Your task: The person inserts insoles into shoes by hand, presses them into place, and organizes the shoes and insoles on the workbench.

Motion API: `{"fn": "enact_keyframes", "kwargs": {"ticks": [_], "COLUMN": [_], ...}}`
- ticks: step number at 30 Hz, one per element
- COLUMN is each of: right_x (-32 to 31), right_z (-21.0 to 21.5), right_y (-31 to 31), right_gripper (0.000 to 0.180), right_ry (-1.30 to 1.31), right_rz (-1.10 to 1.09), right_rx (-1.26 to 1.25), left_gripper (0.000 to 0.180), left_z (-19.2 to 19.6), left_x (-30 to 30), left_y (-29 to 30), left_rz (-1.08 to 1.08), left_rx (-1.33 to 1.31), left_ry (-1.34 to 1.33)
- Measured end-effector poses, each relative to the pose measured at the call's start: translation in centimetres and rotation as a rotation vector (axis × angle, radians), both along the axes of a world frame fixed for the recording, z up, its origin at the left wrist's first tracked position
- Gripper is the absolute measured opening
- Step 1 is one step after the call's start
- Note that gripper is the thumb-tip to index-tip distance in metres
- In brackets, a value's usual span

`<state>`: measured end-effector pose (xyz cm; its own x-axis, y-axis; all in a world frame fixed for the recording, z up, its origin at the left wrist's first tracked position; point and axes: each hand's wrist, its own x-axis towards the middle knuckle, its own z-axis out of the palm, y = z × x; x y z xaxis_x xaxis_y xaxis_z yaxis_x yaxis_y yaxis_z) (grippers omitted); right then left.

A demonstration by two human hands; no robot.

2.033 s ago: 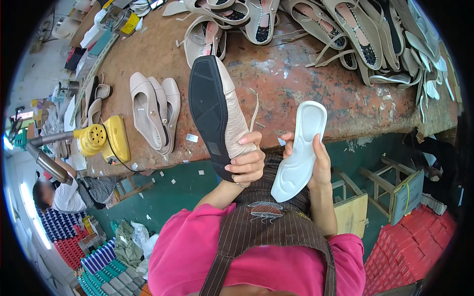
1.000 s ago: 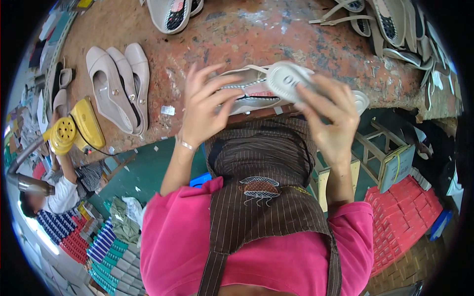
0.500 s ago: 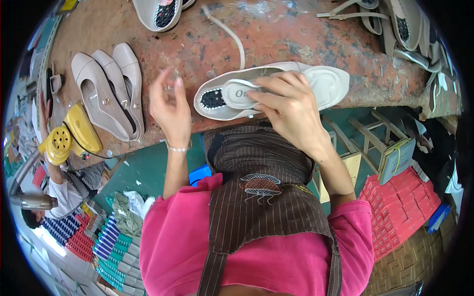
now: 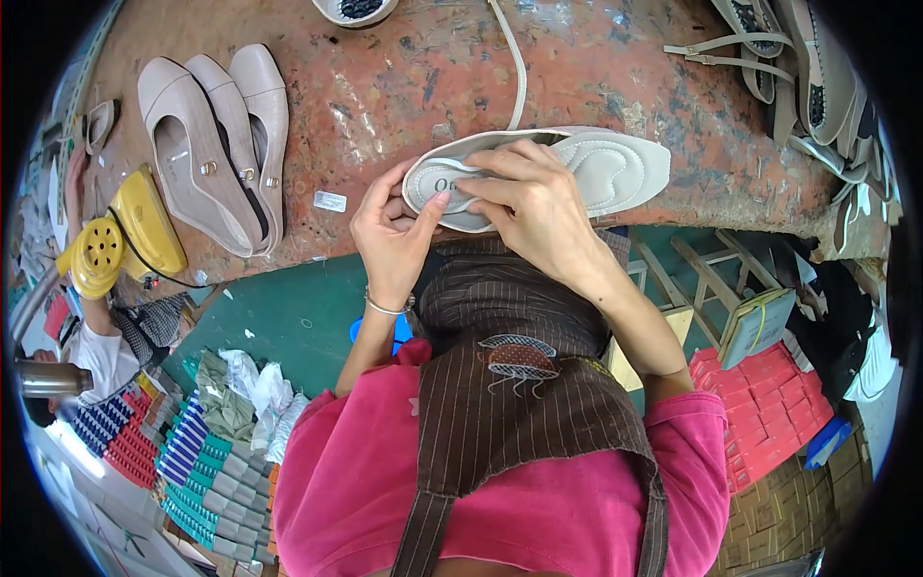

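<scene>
A beige shoe (image 4: 538, 136) lies on its sole near the table's front edge, heel to the left. Inside its heel is the pale heel part of an insole (image 4: 430, 185), with dark printing. A stitched, cushioned forefoot part (image 4: 625, 173) shows at the right; my hand hides where the two meet. My left hand (image 4: 392, 236) is closed at the shoe's heel, thumb pressing on the insole and fingers around the back. Bent over the opening, my right hand (image 4: 538, 197) has its fingertips on the insole. A thin beige strap (image 4: 520, 67) runs from the shoe's far side.
Several beige shoes (image 4: 178, 115) stand at the left, beside a yellow device (image 4: 149, 221) with a cable. More shoes and straps (image 4: 817, 77) are piled at the far right. A small white label (image 4: 330, 200) lies left of my hands. Another person's arm (image 4: 96, 322) is at the left edge.
My left hand has come right from mid-air onto the shoe's heel. The insole's heel part has moved left over the dark patterned heel bed. A white label now shows on the table.
</scene>
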<state>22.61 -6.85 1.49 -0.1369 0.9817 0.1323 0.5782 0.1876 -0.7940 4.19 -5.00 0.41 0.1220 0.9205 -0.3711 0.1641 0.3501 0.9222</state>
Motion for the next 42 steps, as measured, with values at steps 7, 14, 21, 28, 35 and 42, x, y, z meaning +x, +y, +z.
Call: {"fn": "enact_keyframes", "kwargs": {"ticks": [7, 14, 21, 28, 35, 42], "right_x": [-0.7, -0.2, 0.9, 2.5, 6.4, 0.3], "right_z": [0.4, -1.0, 0.3, 1.7, 4.7, 1.6], "right_y": [-0.5, -0.3, -3.1, -2.3, 1.8, -8.6], "right_gripper": [0.026, 0.040, 0.038, 0.027, 0.051, 0.028], "right_ry": [-0.105, -0.137, -0.420, -0.559, 0.130, -0.437], "right_rz": [0.004, 0.355, 0.138, 0.006, -0.577, -0.314], "right_rx": [0.001, 0.099, 0.047, 0.060, -0.123, 0.028], "left_gripper": [0.021, 0.005, 0.006, 0.012, 0.025, 0.054], "left_z": [-0.3, -1.2, 0.0, 0.9, 2.8, -0.5], "left_x": [0.6, 0.7, 0.9, 1.2, 5.5, 7.6], "left_y": [0.7, 0.6, 1.5, 0.1, -6.5, -9.2], "left_rz": [0.064, 0.057, -0.005, -0.152, -0.489, -0.885], "left_rx": [0.019, 0.146, 0.121, 0.131, 0.662, 0.910], "left_ry": [0.041, 0.239, 0.290, 0.412, 0.591, 0.719]}}
